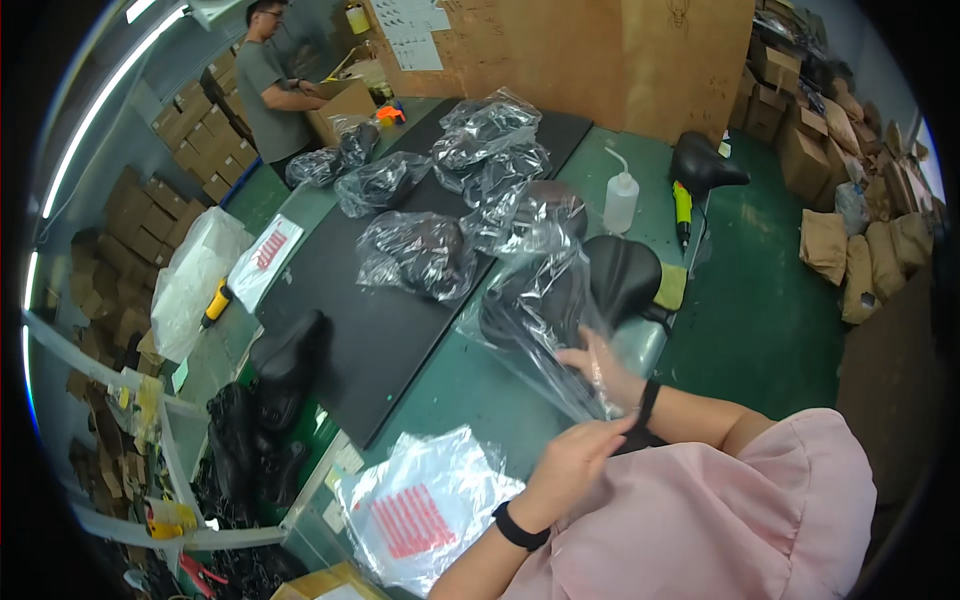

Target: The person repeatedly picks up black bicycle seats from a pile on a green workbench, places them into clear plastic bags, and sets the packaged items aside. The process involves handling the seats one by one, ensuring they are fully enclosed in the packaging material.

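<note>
Just above our left hand [572, 462] and right hand [600, 368], both gripping its open end, stretches the clear plastic bag [540, 300] around a black saddle [535, 310]

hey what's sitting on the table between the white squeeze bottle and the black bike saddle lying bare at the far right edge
In the head view, a yellow-and-green handheld tool lies on the green table between the white squeeze bottle and the bare black saddle, just below the saddle's nose.
</note>
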`<act>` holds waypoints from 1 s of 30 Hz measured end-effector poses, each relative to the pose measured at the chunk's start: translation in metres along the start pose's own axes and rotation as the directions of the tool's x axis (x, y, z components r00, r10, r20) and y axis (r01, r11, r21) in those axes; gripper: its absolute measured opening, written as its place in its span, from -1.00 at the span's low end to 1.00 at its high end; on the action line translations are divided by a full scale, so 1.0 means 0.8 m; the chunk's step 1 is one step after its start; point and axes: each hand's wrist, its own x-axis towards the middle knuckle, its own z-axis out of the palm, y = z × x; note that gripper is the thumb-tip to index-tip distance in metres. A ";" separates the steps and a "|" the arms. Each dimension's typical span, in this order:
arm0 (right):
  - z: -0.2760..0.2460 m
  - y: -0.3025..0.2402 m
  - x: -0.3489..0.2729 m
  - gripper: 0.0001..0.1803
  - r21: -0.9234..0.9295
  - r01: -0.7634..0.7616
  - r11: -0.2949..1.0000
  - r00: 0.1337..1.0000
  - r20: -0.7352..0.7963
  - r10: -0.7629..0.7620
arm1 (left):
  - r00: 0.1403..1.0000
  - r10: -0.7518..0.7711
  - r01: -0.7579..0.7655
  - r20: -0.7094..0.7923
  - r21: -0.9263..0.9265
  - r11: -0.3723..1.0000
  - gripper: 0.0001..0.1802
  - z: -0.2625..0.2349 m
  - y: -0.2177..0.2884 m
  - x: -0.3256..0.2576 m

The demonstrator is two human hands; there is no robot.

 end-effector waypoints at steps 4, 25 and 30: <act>-0.070 -0.117 0.091 0.02 -0.063 0.046 0.997 0.998 -0.029 -0.048 | 0.984 0.032 -0.013 0.173 -0.105 0.994 -0.57 0.011 -0.028 0.131; 0.009 -0.142 0.553 -0.18 -0.873 0.487 0.035 0.842 0.480 0.246 | 0.589 -0.188 0.770 -0.786 0.476 0.425 -0.02 -0.220 -0.396 0.315; -0.003 -0.171 0.616 -0.08 -0.840 0.513 0.176 0.770 0.542 0.338 | 0.657 -0.105 0.695 -0.747 0.545 0.469 -0.05 -0.293 -0.468 0.364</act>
